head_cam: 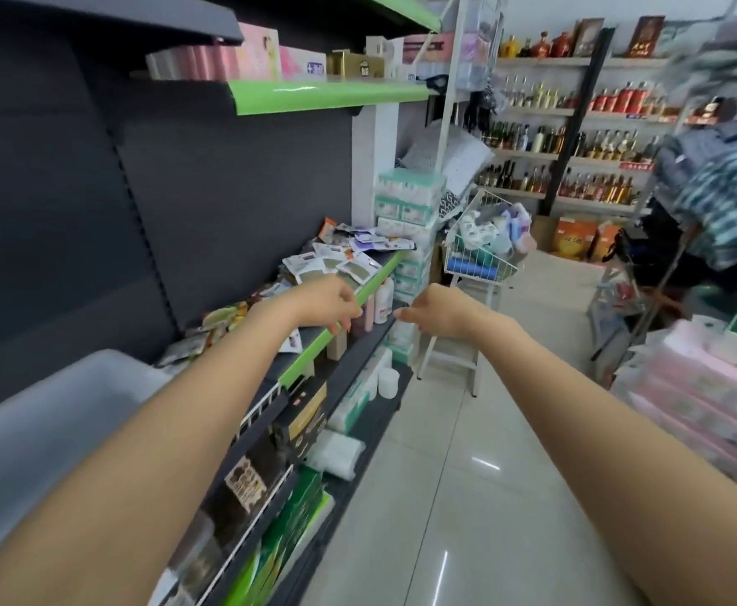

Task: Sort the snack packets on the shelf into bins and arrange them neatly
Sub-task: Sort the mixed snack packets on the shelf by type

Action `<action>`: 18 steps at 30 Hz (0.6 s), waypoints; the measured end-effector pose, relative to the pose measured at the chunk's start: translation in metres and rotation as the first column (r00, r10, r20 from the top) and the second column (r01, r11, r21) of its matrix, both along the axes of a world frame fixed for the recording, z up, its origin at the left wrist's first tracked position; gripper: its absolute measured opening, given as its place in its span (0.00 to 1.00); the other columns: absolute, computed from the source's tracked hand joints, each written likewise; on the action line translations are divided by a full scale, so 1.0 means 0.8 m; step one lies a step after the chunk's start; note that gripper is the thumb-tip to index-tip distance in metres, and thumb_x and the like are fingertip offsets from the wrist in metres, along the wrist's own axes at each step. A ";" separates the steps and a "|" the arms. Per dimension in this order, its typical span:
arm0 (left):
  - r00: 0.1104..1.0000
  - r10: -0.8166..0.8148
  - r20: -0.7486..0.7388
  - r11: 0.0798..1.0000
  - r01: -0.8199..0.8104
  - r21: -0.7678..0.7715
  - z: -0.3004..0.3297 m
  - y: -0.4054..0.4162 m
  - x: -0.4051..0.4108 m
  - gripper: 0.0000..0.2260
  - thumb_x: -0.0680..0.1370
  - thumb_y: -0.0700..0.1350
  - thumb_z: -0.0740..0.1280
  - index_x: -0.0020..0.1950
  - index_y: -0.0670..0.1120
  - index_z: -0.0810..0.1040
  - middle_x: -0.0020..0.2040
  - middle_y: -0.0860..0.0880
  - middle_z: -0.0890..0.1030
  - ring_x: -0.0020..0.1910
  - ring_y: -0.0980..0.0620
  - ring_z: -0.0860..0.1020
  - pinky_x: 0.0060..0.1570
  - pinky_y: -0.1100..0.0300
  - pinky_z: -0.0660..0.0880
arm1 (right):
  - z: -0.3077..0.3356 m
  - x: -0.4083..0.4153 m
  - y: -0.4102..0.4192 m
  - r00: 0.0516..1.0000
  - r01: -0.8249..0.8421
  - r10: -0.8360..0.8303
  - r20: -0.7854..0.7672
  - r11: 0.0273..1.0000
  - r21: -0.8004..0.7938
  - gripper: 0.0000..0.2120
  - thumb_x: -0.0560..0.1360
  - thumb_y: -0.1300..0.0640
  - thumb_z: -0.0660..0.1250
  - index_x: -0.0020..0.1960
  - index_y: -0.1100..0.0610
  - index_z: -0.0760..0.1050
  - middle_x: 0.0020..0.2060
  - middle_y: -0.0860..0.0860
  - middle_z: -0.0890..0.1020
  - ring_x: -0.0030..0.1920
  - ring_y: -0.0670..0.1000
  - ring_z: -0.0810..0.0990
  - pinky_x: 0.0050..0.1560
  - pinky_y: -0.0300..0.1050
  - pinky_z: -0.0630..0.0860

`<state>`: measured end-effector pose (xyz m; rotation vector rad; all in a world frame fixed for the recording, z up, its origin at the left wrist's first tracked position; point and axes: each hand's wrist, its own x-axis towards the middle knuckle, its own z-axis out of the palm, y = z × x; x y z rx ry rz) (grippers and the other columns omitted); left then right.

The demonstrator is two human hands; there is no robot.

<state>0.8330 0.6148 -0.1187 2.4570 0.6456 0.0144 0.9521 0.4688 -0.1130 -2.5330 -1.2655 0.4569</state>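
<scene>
Bright, even indoor light, no hard shadows. White streaks of glare on the glossy pale tiled floor (pixel 467 496) point to overhead lamps. Strong wide-angle bending at the edges: the dark grey metal shelf back panel (pixel 74 203) curves. Motion blur smears the right side, worst on the person in the blue-striped shirt (pixel 716 190). Whole frame slightly soft; distant bottle shelves (pixel 576 137) fuzzy.

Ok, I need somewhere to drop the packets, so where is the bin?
In the head view the translucent grey bin sits at lower left on the shelf, beside the left forearm, with the nearest snack packets just beyond its far corner.
</scene>
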 end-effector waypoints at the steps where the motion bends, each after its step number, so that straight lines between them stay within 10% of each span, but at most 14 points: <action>1: 1.000 0.003 -0.009 1.000 -0.003 0.012 0.000 0.012 0.025 0.09 0.80 0.45 0.62 0.50 0.42 0.78 0.46 0.47 0.82 0.42 0.50 0.81 0.52 0.53 0.77 | 0.001 0.026 0.009 1.000 0.001 -0.001 0.006 1.000 -0.001 0.21 0.80 0.45 0.58 0.48 0.64 0.78 0.50 0.59 0.80 0.50 0.57 0.77 0.50 0.47 0.72; 6: 1.000 0.022 -0.008 0.999 -0.022 0.039 -0.004 0.062 0.130 0.10 0.79 0.45 0.61 0.50 0.42 0.79 0.48 0.47 0.83 0.42 0.53 0.82 0.52 0.49 0.77 | -0.006 0.138 0.048 1.000 0.005 -0.005 0.010 1.000 0.004 0.22 0.80 0.46 0.59 0.55 0.65 0.76 0.51 0.59 0.80 0.49 0.57 0.77 0.47 0.47 0.71; 13: 0.999 0.015 0.043 0.999 -0.016 0.031 -0.019 0.140 0.309 0.09 0.79 0.44 0.61 0.51 0.41 0.79 0.47 0.48 0.83 0.41 0.52 0.82 0.51 0.50 0.78 | -0.028 0.321 0.120 0.999 0.011 -0.010 0.041 1.000 -0.022 0.21 0.80 0.45 0.58 0.39 0.63 0.71 0.39 0.57 0.76 0.41 0.56 0.75 0.36 0.44 0.67; 18: 0.999 0.013 0.048 0.999 -0.014 0.038 -0.027 0.209 0.453 0.10 0.80 0.43 0.61 0.53 0.39 0.80 0.47 0.45 0.82 0.43 0.48 0.81 0.39 0.61 0.75 | -0.031 0.452 0.198 0.998 -0.002 0.004 0.061 1.000 -0.028 0.25 0.80 0.45 0.58 0.53 0.68 0.77 0.49 0.61 0.81 0.50 0.59 0.79 0.50 0.48 0.74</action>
